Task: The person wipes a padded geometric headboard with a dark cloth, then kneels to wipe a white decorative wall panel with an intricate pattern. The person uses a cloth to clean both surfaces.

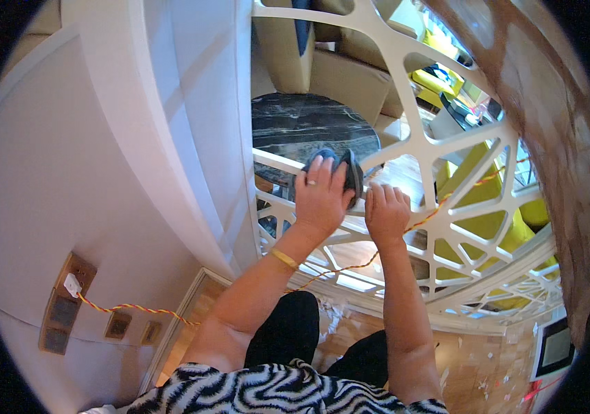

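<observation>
My left hand is wrapped over a dark grey, rounded, folded-looking object, perhaps a cloth or pad; its exact kind cannot be made out. That object rests against a bar of the white lattice screen, which has irregular openings. Close beside it, my right hand has its fingers curled over a lattice bar. A twisted red-and-yellow cord passes behind my right wrist and on up to the right along the lattice.
Left, a white plug sits in a wall socket panel. Beyond the screen stand a round black marbled table, beige seating and yellow-green chairs. Debris lies on the wooden floor; a framed panel leans at right.
</observation>
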Motion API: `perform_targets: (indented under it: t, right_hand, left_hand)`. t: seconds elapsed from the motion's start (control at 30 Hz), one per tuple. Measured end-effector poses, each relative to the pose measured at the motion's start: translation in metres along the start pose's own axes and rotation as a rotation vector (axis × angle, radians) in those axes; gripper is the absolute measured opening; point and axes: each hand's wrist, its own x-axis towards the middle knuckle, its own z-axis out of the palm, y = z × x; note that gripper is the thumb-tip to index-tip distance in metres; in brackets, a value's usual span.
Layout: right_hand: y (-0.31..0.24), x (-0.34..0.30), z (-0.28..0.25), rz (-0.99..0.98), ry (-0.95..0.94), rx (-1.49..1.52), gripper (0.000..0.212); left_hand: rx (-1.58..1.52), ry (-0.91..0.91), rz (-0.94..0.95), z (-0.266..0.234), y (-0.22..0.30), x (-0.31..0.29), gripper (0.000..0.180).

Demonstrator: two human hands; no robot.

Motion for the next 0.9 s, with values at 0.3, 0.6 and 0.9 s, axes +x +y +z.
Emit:
perform_targets:
  t: [0.3,0.6,0.9]
  right_hand:
    - [0.003,-0.007,0.005,-0.077,-0.05,-0.184,0.016]
    - [-0.006,-0.005,0.009,-0.052,-0.043,-0.177,0.013]
    - [0.002,-0.01,0.006,-0.057,-0.018,-0.195,0.015]
  left_hand:
    - [0.213,0.046,-0.058,-0.015,-0.089,-0.007,0.048]
    - [-0.136,0.206,-0.126,0.027,0.008,-0.027,0.049]
    - [0.087,0.208,-0.08,0.0,-0.073,-0.013,0.039]
